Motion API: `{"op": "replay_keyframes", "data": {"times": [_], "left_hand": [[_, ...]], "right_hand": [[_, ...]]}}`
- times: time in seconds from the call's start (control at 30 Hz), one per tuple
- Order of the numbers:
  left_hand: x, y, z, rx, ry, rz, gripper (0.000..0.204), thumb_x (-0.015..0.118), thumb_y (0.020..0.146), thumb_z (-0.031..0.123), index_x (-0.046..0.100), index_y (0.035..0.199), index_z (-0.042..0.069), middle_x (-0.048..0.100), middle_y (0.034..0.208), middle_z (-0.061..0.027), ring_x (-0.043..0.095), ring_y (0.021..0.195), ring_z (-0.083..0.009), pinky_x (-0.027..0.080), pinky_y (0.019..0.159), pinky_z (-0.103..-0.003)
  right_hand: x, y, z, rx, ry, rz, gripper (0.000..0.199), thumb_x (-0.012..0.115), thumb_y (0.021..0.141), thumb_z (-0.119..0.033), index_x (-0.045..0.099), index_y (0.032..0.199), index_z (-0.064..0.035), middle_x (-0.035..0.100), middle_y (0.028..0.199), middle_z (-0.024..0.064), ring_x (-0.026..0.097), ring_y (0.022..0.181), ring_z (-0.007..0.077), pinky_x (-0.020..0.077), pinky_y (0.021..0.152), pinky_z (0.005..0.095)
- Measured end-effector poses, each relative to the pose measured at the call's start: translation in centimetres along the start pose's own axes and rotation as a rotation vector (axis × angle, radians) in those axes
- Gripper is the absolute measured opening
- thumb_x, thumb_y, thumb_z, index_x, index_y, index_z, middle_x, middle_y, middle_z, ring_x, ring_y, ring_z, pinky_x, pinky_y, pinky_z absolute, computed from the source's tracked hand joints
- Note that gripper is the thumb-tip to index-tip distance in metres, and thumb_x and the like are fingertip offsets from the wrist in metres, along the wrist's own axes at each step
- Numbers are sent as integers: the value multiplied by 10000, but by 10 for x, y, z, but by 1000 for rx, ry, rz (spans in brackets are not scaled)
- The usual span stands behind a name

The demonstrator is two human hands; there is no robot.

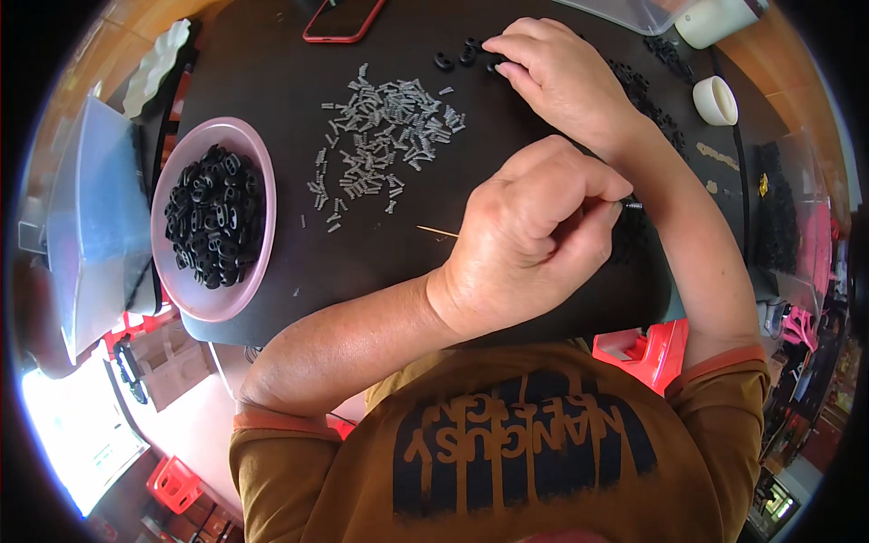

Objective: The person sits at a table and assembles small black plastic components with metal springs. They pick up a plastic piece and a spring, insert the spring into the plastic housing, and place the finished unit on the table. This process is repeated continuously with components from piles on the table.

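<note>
My left hand (534, 235) is closed in a pinch above the middle of the table. A small metal spring (634, 206) sticks out past its fingertips. A thin wooden toothpick (437, 232) shows at the other side of this hand; whether it is held or lies beneath is hidden. Farther off, my right hand (561, 77) has its thumb and forefinger around a small black plastic piece (494, 64). Next to those fingers lie a few similar black pieces (443, 61). Many loose springs (389, 127) are spread on the dark table (272, 72), left of my right hand.
At the left stands a pink bowl (167, 258) of black cord-lock-like parts (213, 217). A red-cased phone (342, 18) lies at the far edge. Small black parts (634, 86) lie beyond my right forearm, near a white cup (715, 100). A translucent bin (100, 208) flanks the table.
</note>
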State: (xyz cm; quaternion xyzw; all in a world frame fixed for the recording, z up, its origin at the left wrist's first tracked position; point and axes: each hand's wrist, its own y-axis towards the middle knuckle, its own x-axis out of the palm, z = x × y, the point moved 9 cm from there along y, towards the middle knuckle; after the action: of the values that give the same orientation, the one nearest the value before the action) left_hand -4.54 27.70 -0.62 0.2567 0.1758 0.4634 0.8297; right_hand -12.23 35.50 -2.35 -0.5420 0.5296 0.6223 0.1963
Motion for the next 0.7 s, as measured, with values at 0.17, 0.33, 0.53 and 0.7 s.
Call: {"op": "replay_keyframes", "data": {"times": [0.17, 0.33, 0.53, 0.7], "left_hand": [[-5, -1, -2, -31, -8, 70, 176, 597, 685, -84, 593, 818, 31, 533, 717, -20, 513, 562, -73, 418, 512, -202], [-4, -2, 1, -29, -3, 48, 180, 596, 677, -83, 593, 812, 37, 544, 714, -29, 528, 576, -90, 428, 519, -214], [-1, -2, 0, -41, -10, 31, 164, 595, 692, -76, 587, 816, 31, 544, 737, -27, 520, 584, -74, 426, 526, -200], [-10, -5, -25, -383, -250, 60, 175, 569, 766, -60, 554, 921, 19, 544, 798, -1, 496, 619, -27, 417, 544, -168]], "right_hand": [[18, 2, 12, 17, -36, -99, 164, 556, 744, -63, 618, 891, -22, 564, 881, 98, 525, 891, 277, 446, 758, 378], [20, 5, 6, -9, -63, -66, 97, 561, 734, -66, 584, 809, -9, 557, 821, 102, 540, 843, 276, 455, 732, 378], [20, 5, 4, -5, -6, -32, 102, 570, 706, -64, 570, 789, -6, 565, 789, 114, 554, 786, 289, 461, 695, 382], [8, -10, 26, 483, 469, -65, 135, 583, 731, -92, 579, 836, -8, 601, 792, 99, 570, 680, 189, 461, 639, 281]]}}
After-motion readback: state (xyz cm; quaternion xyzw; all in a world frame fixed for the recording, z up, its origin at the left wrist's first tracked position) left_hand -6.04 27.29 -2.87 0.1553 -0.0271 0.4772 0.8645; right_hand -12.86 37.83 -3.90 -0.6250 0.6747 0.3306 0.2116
